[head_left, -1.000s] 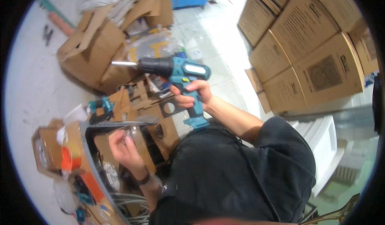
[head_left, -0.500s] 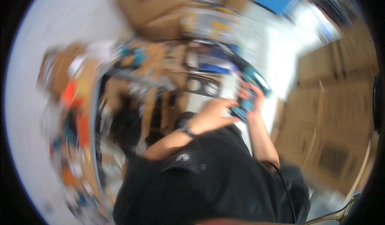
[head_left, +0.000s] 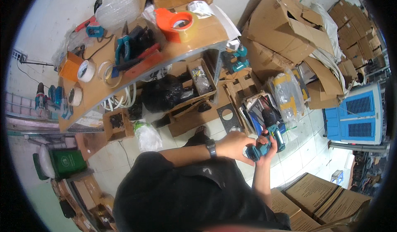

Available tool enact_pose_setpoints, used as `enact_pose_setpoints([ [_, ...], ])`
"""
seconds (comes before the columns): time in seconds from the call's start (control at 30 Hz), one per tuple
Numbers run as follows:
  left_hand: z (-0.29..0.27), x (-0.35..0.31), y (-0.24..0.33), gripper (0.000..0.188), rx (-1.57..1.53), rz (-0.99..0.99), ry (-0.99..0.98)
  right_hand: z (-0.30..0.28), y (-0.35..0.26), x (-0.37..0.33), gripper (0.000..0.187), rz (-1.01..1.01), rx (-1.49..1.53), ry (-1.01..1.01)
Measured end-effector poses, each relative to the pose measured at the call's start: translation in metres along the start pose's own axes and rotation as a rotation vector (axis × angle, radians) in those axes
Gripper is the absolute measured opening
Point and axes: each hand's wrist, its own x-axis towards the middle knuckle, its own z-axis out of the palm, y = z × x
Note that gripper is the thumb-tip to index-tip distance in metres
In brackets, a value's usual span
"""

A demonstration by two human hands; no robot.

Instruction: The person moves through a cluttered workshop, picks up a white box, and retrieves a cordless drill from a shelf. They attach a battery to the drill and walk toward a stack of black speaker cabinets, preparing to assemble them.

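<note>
**benchrat:** So where's the teal cordless drill (head_left: pixel 268 139) in this shot?

**tapehoarder:** Down low in front of the person's black shirt, over the pale floor tiles. The right hand (head_left: pixel 264 143) is closed round the grip, and the left hand (head_left: pixel 235 145) (the one with the wristwatch) is cupped against the handle end, fingers curled on it. I'd guess it's held close to the body so both hands can work on the base, but the exact contact spot is hidden.

**benchrat:** And around the drill?

**tapehoarder:** Just beyond it, a clear plastic bag with yellow inside (head_left: pixel 289 95) lies on a heap of flat packages. Further up from the drill is the wooden shelf top (head_left: pixel 206 31) carrying an orange tape dispenser (head_left: pixel 175 23), with white tape rolls (head_left: pixel 86 70) at its left end. Up right of the drill, torn brown cartons (head_left: pixel 285 23); to its right, a blue louvred crate (head_left: pixel 357 116); below it, sealed brown cartons (head_left: pixel 318 194) with dark print. Far left of the drill, a green bin (head_left: pixel 68 161).
</note>
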Motion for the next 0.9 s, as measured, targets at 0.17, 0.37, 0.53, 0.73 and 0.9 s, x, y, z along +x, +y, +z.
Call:
enact_pose_setpoints([
  [0.17,-0.003,0.016,-0.006,0.07,-0.005,-0.052,-0.053,0.002,0.008,0.004,0.051,-0.135,0.014,0.074],
  [0.37,0.035,0.064,-0.014,0.048,-0.178,0.138,-0.246,-0.035,-0.032,-0.022,0.054,-0.294,0.238,0.068],
  [0.53,0.087,0.106,-0.022,0.041,-0.185,0.251,-0.444,-0.077,-0.059,-0.038,0.052,-0.447,0.231,0.096],
  [0.73,0.185,0.155,0.002,0.036,-0.09,0.134,-0.591,-0.121,-0.136,-0.067,0.042,-0.538,0.472,0.187],
  [0.9,0.253,0.196,0.037,0.031,-0.329,0.274,-0.795,-0.15,-0.192,-0.103,0.018,-0.712,0.536,0.391],
])
